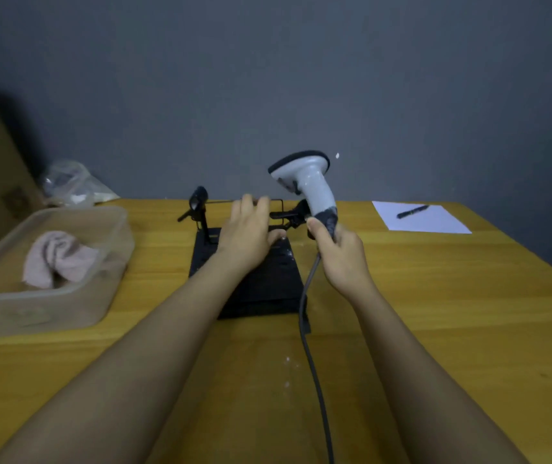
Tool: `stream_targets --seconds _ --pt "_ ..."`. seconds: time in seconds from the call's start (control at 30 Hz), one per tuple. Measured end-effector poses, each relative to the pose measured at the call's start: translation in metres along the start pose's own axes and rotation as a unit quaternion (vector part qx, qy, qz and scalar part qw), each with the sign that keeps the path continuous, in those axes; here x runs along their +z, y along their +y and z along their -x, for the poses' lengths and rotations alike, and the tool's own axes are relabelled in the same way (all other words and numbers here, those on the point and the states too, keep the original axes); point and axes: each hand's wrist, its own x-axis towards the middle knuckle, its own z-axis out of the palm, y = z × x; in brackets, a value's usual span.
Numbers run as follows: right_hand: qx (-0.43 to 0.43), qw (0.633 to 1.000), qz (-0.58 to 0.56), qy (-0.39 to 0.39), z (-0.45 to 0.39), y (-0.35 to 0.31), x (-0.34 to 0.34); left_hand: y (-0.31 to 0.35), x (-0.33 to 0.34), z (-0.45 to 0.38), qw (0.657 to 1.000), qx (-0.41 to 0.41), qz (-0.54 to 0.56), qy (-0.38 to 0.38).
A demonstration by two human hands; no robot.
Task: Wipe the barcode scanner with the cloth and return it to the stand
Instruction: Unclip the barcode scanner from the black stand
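Observation:
My right hand [338,252] grips the lower handle of the white barcode scanner [308,182] and holds it upright above the table, its head pointing left. A grey cable [311,349] hangs from the handle toward me. My left hand [251,229] rests on the black stand [268,286], fingers curled over its thin wire holder at the top. The stand's flat base sits at the table's centre. A pinkish cloth [57,259] lies crumpled in a clear plastic tub [33,313] at the left, apart from both hands.
A white sheet of paper [435,222] with a black pen [412,212] lies at the back right of the wooden table [452,313]. A crumpled clear plastic bag [73,185] sits behind the tub. A grey wall stands right behind the table.

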Motion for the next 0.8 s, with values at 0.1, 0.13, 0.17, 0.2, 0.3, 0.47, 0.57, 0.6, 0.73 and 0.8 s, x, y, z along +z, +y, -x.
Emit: stream_targets --seconds 0.1,0.13,0.17,0.2,0.3,0.47,0.57,0.6,0.73,0.8 --pt "-0.012 0.999 -0.027 -0.022 0.019 -0.012 0.001 -0.008 -0.027 0.027 0.996 -0.022 0.084 0.012" --pt "-0.020 0.999 -0.037 -0.027 0.025 -0.018 0.002 -0.010 -0.036 0.035 0.993 -0.031 0.110 0.009" --pt "-0.028 0.998 -0.047 -0.033 0.032 -0.023 0.003 -0.012 -0.044 0.042 0.990 -0.039 0.134 0.007" --pt "-0.038 0.997 -0.053 -0.036 0.039 -0.029 0.004 -0.014 -0.052 0.049 0.986 -0.047 0.159 0.007" --pt "-0.071 0.994 -0.071 -0.044 0.059 -0.044 0.007 -0.015 -0.076 0.068 0.956 -0.085 0.281 0.017" --pt "-0.104 0.987 -0.101 -0.076 0.087 -0.064 0.013 -0.013 -0.109 0.097 0.894 -0.139 0.426 0.002" --pt "-0.122 0.982 -0.115 -0.085 0.102 -0.072 0.018 -0.013 -0.123 0.111 0.871 -0.158 0.466 0.003" --pt "-0.126 0.981 -0.121 -0.085 0.106 -0.074 0.021 -0.013 -0.125 0.114 0.862 -0.166 0.479 0.011" --pt "-0.130 0.978 -0.136 -0.095 0.112 -0.075 0.027 -0.017 -0.134 0.123 0.829 -0.189 0.525 0.032" --pt "-0.132 0.977 -0.137 -0.101 0.112 -0.076 0.031 -0.018 -0.138 0.125 0.827 -0.187 0.529 0.025"
